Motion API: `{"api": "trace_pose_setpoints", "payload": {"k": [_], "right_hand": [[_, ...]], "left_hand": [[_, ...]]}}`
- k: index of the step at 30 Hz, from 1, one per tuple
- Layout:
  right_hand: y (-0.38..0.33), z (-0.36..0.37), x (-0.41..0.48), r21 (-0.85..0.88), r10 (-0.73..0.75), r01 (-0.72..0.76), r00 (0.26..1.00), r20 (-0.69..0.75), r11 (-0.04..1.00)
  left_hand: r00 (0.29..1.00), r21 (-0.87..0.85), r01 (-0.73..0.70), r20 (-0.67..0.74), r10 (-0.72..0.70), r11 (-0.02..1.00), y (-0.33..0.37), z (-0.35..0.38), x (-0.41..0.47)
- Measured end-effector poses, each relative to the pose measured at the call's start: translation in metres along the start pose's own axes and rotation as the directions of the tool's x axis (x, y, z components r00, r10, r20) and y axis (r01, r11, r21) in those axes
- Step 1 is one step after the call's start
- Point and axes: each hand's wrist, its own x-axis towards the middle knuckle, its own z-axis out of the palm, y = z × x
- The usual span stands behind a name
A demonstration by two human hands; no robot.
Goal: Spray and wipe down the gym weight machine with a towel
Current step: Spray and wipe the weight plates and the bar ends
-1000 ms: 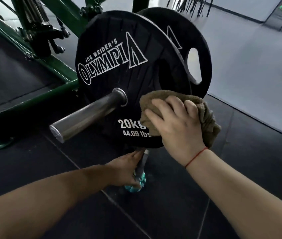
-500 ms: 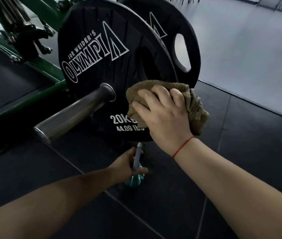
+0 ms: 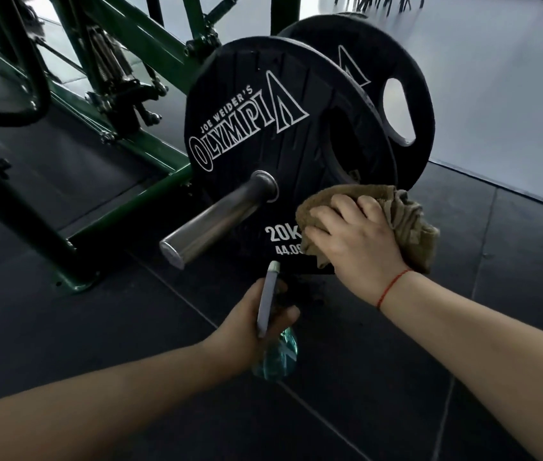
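Observation:
A black 20 kg weight plate (image 3: 246, 128) with white lettering sits on a steel sleeve (image 3: 216, 221) of the green machine frame (image 3: 150, 44). A second black plate (image 3: 406, 104) stands behind it. My right hand (image 3: 353, 237) presses a bunched brown towel (image 3: 409, 221) against the lower right of the front plate, covering part of the weight marking. Below the plate, my left hand (image 3: 256, 321) grips a teal spray bottle (image 3: 278, 357) by its neck, its grey trigger head (image 3: 267, 297) pointing up toward the plate.
Dark rubber floor tiles (image 3: 396, 377) lie under the machine, and a pale grey floor (image 3: 496, 78) stretches beyond to the right. The frame's green foot (image 3: 77, 281) rests on the floor at left. Springs and linkages (image 3: 113, 74) hang in the frame behind.
My left hand has lifted the spray bottle off the floor, closer to the plate's lower edge. My right hand with the towel has slid slightly lower right on the plate. The view has shifted left.

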Motion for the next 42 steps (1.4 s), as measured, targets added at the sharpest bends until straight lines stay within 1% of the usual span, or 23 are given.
{"api": "trace_pose_setpoints", "payload": {"k": [3, 7, 8, 10, 13, 17, 22, 25, 26, 27, 30, 31, 32, 34, 36, 38, 39, 40, 42], "right_hand": [[0.001, -0.011, 0.007, 0.235, 0.078, -0.075, 0.997, -0.007, 0.969], [0.006, -0.027, 0.019, 0.413, 0.222, -0.224, 0.974, 0.053, 0.883], [0.007, -0.03, 0.023, 0.456, 0.253, -0.258, 0.965, 0.074, 0.852], [0.01, -0.035, 0.031, 0.528, 0.293, -0.308, 0.949, 0.115, 0.792], [0.012, -0.041, 0.041, 0.599, 0.317, -0.354, 0.933, 0.17, 0.719], [0.01, -0.037, 0.048, 0.66, 0.325, -0.417, 0.908, 0.265, 0.625], [0.002, -0.032, 0.055, 0.739, 0.314, -0.481, 0.875, 0.369, 0.472], [-0.005, -0.033, 0.06, 0.769, 0.322, -0.501, 0.86, 0.395, 0.397], [-0.007, -0.034, 0.063, 0.781, 0.337, -0.515, 0.849, 0.407, 0.353], [-0.008, -0.034, 0.066, 0.796, 0.351, -0.533, 0.832, 0.431, 0.287], [-0.013, -0.036, 0.076, 0.836, 0.375, -0.546, 0.788, 0.489, 0.057], [-0.017, -0.035, 0.08, 0.843, 0.377, -0.537, 0.786, 0.491, 0.022], [-0.02, -0.033, 0.084, 0.847, 0.382, -0.53, 0.788, 0.484, 0.02], [-0.027, -0.027, 0.097, 0.845, 0.408, -0.529, 0.791, 0.456, 0.079], [-0.033, -0.019, 0.111, 0.806, 0.424, -0.557, 0.791, 0.441, 0.201], [-0.042, -0.008, 0.123, 0.706, 0.384, -0.607, 0.789, 0.48, 0.365], [-0.05, -0.003, 0.127, 0.653, 0.365, -0.631, 0.775, 0.515, 0.419], [-0.06, 0.001, 0.129, 0.624, 0.365, -0.654, 0.757, 0.542, 0.429], [-0.078, 0.001, 0.13, 0.618, 0.408, -0.675, 0.737, 0.539, 0.402]], "left_hand": [[0.998, -0.003, -0.022, -0.062, 0.022, 1.0, 0.019, -0.017, -0.012], [0.989, -0.007, -0.031, -0.147, 0.03, 0.999, 0.044, -0.036, -0.021], [0.985, 0.02, -0.012, -0.173, 0.015, 1.0, 0.049, -0.039, -0.023], [0.976, 0.132, 0.036, -0.219, -0.007, 0.991, 0.054, -0.044, -0.027], [0.964, 0.276, 0.102, -0.265, -0.026, 0.956, 0.058, -0.051, -0.035], [0.953, 0.356, 0.169, -0.298, -0.06, 0.919, 0.059, -0.06, -0.045], [0.937, 0.487, 0.218, -0.348, -0.041, 0.846, 0.057, -0.073, -0.052], [0.93, 0.528, 0.241, -0.367, -0.037, 0.814, 0.057, -0.083, -0.056], [0.929, 0.525, 0.243, -0.367, -0.041, 0.816, 0.057, -0.086, -0.058], [0.931, 0.518, 0.238, -0.363, -0.041, 0.821, 0.057, -0.09, -0.059], [0.952, 0.536, 0.201, -0.305, -0.033, 0.82, 0.057, -0.098, -0.06], [0.959, 0.559, 0.187, -0.281, -0.027, 0.808, 0.057, -0.101, -0.06], [0.966, 0.581, 0.171, -0.258, -0.019, 0.795, 0.056, -0.104, -0.06], [0.977, 0.601, 0.137, -0.214, -0.007, 0.787, 0.053, -0.109, -0.06], [0.983, 0.575, 0.109, -0.185, 0.0, 0.811, 0.049, -0.113, -0.061], [0.982, 0.53, 0.099, -0.189, 0.003, 0.842, 0.044, -0.117, -0.062], [0.979, 0.507, 0.103, -0.202, 0.002, 0.856, 0.041, -0.12, -0.063], [0.976, 0.485, 0.108, -0.219, 0.001, 0.868, 0.037, -0.123, -0.064], [0.971, 0.46, 0.117, -0.238, -0.004, 0.88, 0.031, -0.131, -0.065]]}}
